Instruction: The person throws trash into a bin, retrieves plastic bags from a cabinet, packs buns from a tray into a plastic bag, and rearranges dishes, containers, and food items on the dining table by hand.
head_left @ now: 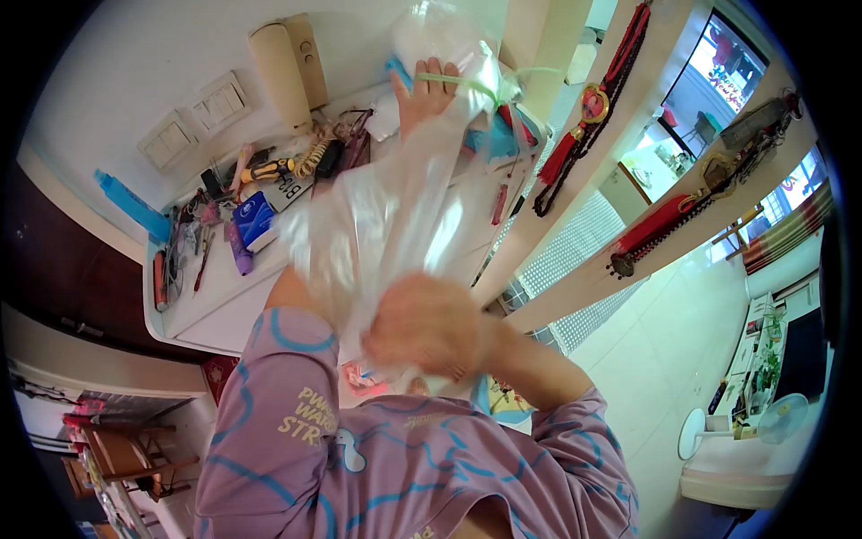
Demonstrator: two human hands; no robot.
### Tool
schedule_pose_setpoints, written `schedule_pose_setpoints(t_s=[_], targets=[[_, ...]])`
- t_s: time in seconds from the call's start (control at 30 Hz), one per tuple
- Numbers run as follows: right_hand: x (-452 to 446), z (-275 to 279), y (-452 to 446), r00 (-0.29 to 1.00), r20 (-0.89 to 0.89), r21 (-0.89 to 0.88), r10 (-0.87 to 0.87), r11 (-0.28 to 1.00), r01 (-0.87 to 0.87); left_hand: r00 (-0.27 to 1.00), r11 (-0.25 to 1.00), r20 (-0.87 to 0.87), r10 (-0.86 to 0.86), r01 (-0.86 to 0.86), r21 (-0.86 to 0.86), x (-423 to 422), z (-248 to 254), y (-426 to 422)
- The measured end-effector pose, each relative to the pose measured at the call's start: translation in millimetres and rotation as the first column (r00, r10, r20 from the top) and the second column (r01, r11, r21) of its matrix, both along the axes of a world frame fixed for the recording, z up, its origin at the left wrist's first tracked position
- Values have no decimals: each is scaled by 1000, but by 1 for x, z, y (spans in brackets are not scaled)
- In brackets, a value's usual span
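Clear plastic sheeting, looking like a bag (377,216), stretches between my two hands above the white table. My left hand (426,99) lies on its upper part near the wall, fingers extended and somewhat spread, with a light green strip (476,85) crossing over them. A bulging clear part (440,31) stands just beyond those fingertips. Closer to my body, my right hand (422,323) is closed around the plastic's lower end, blurred by motion. The plastic partly covers my left forearm. A blue item (492,139) shows beside the bag.
On the white table (197,314) lie a blue box (253,218), a purple tube (239,251), a yellow-black tool (269,169) and other clutter. A blue bottle (135,205) leans at the left edge. Beaded hangings with red tassels (549,162) hang on the posts to the right.
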State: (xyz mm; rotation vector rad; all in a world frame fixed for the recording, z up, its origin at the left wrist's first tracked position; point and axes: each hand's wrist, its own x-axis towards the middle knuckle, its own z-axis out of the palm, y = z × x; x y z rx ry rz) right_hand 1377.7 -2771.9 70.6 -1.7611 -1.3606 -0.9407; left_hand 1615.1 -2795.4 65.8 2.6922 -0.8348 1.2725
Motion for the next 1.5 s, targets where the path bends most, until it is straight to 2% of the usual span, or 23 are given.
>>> schedule_pose_setpoints(t_s=[0.07, 0.2, 0.27, 0.3, 0.33, 0.37, 0.4, 0.43, 0.5, 0.63, 0.7, 0.87, 0.97, 1.03, 1.1, 1.13, 1.17, 1.2, 1.27, 1.3, 1.37, 1.43, 1.5], targets=[[-31, 2, 10, 991, -14, -27, 133, 991, -133, 982, 966, 116, -151, 171, -193, 19, -5, -6], [-57, -1, -10, 938, -171, 5, 303, 952, -307, 974, 960, 114, -194, 212, -183, 5, 7, -2], [-55, -20, -26, 919, -391, 116, 52, 993, -6, 981, 977, -34, -190, 186, -108, -13, 20, 7], [-61, -22, -27, 795, -605, 210, -41, 955, 209, 962, 979, -180, -205, 201, -37, -26, 32, 15], [-65, -25, -28, 607, -790, 234, -88, 871, 432, 966, 983, -183, -181, 178, -35, -37, 46, 25], [-58, -35, -31, 514, -858, 303, -19, 788, 536, 916, 966, -312, -251, 256, -26, -47, 60, 34], [-47, -33, -32, 507, -849, 259, -150, 719, 645, 843, 942, -437, -313, 333, -32, -51, 65, 40], [-40, -39, -39, 440, -898, 306, -26, 681, 665, 848, 950, -441, -293, 312, -32, -51, 62, 44], [-21, -41, -47, 443, -896, 341, -19, 609, 716, 878, 909, -239, -414, 414, -53, -47, 53, 46], [13, -42, -53, 521, -846, 361, -115, 596, 717, 896, 884, -53, -441, 424, -197, -55, 39, 52], [34, -56, -70, 556, -768, 341, -319, 531, 776, 874, 846, 22, -485, 476, -242, -69, 41, 59], [57, -23, -87, 525, -712, 345, -467, 417, 841, 784, 761, -41, -619, 586, -279, -128, 38, 103], [56, -19, -86, 618, -522, 312, -588, 542, 780, 686, 708, -173, -706, 686, -168, -171, 16, 155], [22, -3, -50, 350, -803, 127, -482, 436, 891, 631, 719, -346, -694, 625, -303, -209, 1, 205], [-15, -12, -5, 317, -872, -17, -372, 671, 741, 611, 738, -415, -674, 540, -404, -248, -19, 252], [-32, -24, 25, 338, -929, 65, -152, 831, 553, 534, 741, -532, -658, 333, -583, -269, -30, 275], [-53, -35, 61, 199, -980, 55, -27, 917, 395, 429, 710, -619, -657, 77, -700, -290, -43, 296], [-68, -50, 92, 176, -983, -12, -44, 984, 176, 453, 709, -619, -642, 45, -703, -312, -55, 315], [-98, -71, 165, 540, -841, -92, -34, 992, -81, 311, 513, -549, -776, -195, -836, -358, -75, 362], [-109, -73, 196, 540, -842, -90, 10, 983, -159, 370, 498, -551, -748, -236, -834, -381, -80, 387], [-140, -74, 257, 218, -972, 40, 89, 975, -217, 259, 514, -762, -593, -606, -607, -440, -86, 436], [-167, -76, 309, 166, -977, 58, 133, 915, -398, 322, 430, -807, -495, -716, -550, -498, -91, 480], [-198, -69, 359, 290, -957, -182, 8, 761, -623, 355, 319, -847, -397, -811, -490, -561, -102, 519]])
